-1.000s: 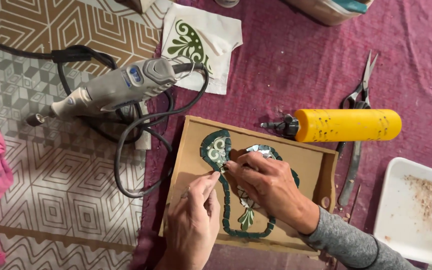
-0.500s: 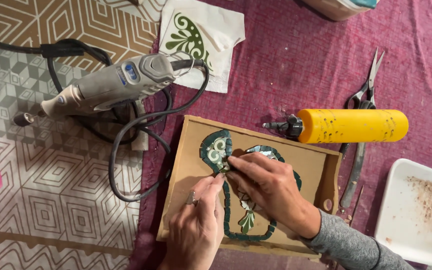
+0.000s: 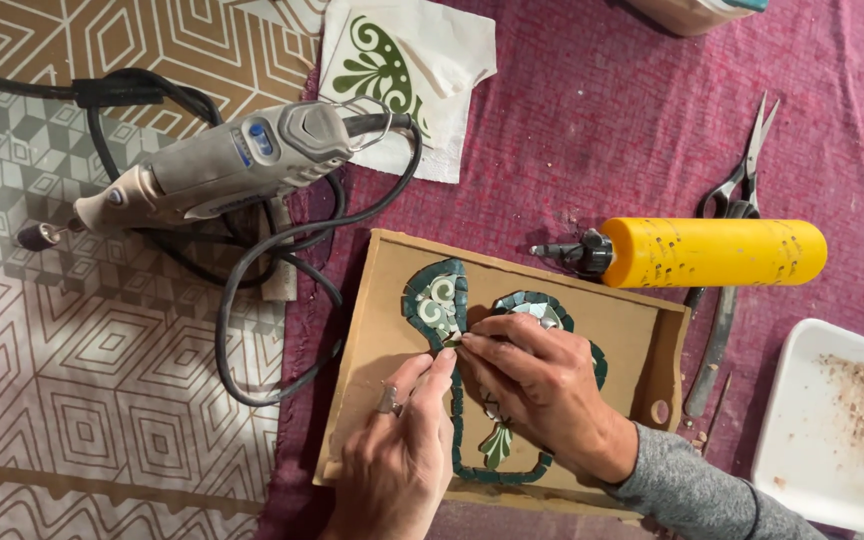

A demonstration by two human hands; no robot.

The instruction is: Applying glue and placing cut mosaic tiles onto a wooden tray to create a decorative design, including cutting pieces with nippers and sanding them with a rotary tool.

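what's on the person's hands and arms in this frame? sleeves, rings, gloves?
Both hands are bare, no gloves. The left hand wears a silver-coloured ring on one of its fingers. The right hand shows no ring; its forearm is covered by a grey knit long sleeve ending at the wrist.

Grey sleeve on right arm (image 3: 692, 490); ringed left hand (image 3: 397, 465).

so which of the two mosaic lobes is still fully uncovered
The left lobe, teal-edged with white swirls, shows whole; the right lobe lies partly under the right hand.
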